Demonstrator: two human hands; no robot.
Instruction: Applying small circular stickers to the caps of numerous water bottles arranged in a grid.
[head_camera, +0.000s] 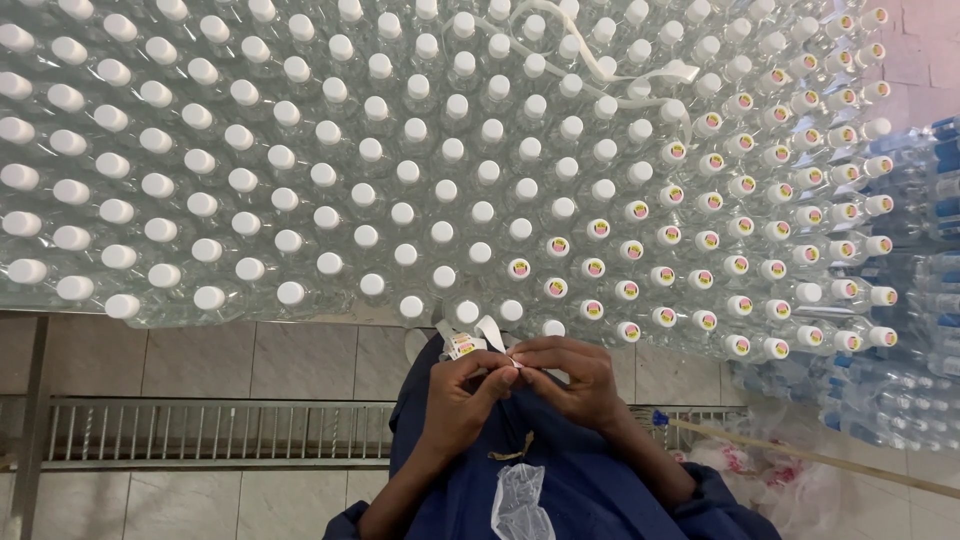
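Both hands meet at the middle of the view, just under the near edge of the bottle field. The left hand (462, 392) is curled, thumb and fingertips pinched together on a small sticker (516, 364) at the point where the two hands touch; the right hand (572, 378) is likewise closed down, fingers bent in, pinching the same small piece from the other side. A strip of label backing (466, 340), white with small round coloured stickers on it, runs up and to the left from the left hand, its long axis tilted toward the bottles. It sits nearer the left hand than the right. Straight ahead of the hands lies the mass of clear bottles (400, 180), white caps facing the camera, packed in rows on the surface. Capped bottles with round stickers (627, 290) lie ahead and to the right, so closer to the right hand; plain white caps (290, 292) lie ahead and to the left. The nearest caps are just beyond the fingertips. Blue clothing (580, 480) below; tiled floor (200, 360) and a metal grate (220, 430) to the left.
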